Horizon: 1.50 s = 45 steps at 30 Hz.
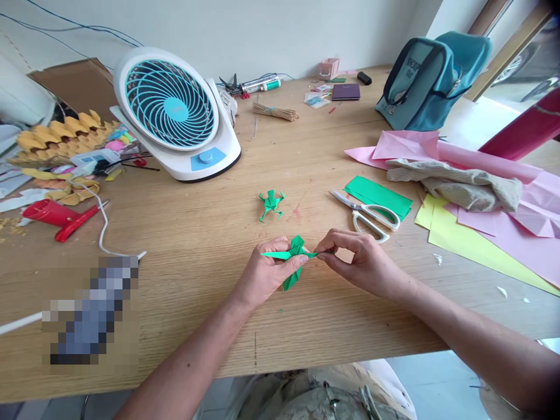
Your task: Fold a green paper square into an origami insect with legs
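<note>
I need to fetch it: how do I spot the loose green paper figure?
Find the white fan on the table. Right of its base lies the green paper figure. Unlike the green piece between the left hand and right hand, it lies untouched, legs splayed.

The left forearm and the right forearm are seen uncovered as far as the picture's edges. The left hand and the right hand are likewise bare. Below the near edge of the table, pale grey-beige clothing is glimpsed.
</note>
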{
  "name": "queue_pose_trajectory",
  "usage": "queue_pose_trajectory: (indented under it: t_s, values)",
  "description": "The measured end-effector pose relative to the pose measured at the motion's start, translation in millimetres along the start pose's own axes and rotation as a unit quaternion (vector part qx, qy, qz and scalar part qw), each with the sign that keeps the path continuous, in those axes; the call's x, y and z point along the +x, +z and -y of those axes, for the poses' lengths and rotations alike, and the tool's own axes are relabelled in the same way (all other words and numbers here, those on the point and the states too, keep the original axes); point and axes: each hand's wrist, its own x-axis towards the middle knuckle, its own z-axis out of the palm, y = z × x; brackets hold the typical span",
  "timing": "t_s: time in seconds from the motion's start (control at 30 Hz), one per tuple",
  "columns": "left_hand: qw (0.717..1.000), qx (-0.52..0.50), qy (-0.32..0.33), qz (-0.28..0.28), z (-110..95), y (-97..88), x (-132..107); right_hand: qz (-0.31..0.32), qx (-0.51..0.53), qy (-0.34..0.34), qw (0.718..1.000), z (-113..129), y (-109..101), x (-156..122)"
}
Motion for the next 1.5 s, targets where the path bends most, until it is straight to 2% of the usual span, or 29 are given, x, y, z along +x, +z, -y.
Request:
queue_pose_trajectory:
  t_s: [0.17,0.23,0.33,0.43,0.53,0.67,0.77,0.9,1.03,1.3,1.4,1.5]
  values:
    - [1.0,-0.015,-0.009,0.003,-2.4,1.0,-0.6,0.0,-0.029,-0.036,0.999,-1.7,1.6,0.6]
    - [1.0,-0.003,0.004,-0.01,-3.7,1.8,-1.1,-0.044,-0.061,-0.042,0.996,-2.0,2.3,0.6]
    - [0.994,0.073,0.049,-0.07,-5.8,3.4,-2.8,-0.129,-0.117,-0.027,0.984,-1.9,3.4,-0.5]
    - [0.97,0.165,0.11,-0.14,-7.6,5.5,-6.1,-0.1,-0.097,0.029,0.99,-0.8,4.8,-2.1]
    - [0.945,0.224,0.167,-0.168,-8.1,7.7,-9.5,-0.054,-0.023,0.115,0.992,0.1,6.8,-2.1]
    - [0.915,0.294,0.226,-0.158,-5.7,9.5,-11.7,-0.008,0.138,0.216,0.967,-0.6,9.7,2.4]
    - [0.893,0.335,0.26,-0.151,-3.5,10.4,-11.8,-0.02,0.223,0.266,0.937,-2.3,11.4,6.4]
    - [0.876,0.358,0.288,-0.144,-2.5,11.9,-11.9,-0.047,0.283,0.3,0.91,-3.6,12.4,9.4]
    - [0.875,0.362,0.291,-0.137,-2.4,13.9,-11.8,-0.048,0.283,0.298,0.91,-0.6,12.0,11.0]
    - [0.9,0.325,0.263,-0.127,-1.3,15.6,-9.7,-0.039,0.27,0.279,0.921,4.7,10.2,11.7]
    - [0.891,0.341,0.273,-0.124,-1.9,14.9,-10.5,-0.038,0.273,0.28,0.92,2.7,11.0,11.3]
    - [0.867,0.384,0.296,-0.116,-2.4,13.8,-12.3,-0.036,0.275,0.281,0.919,0.6,12.2,10.6]
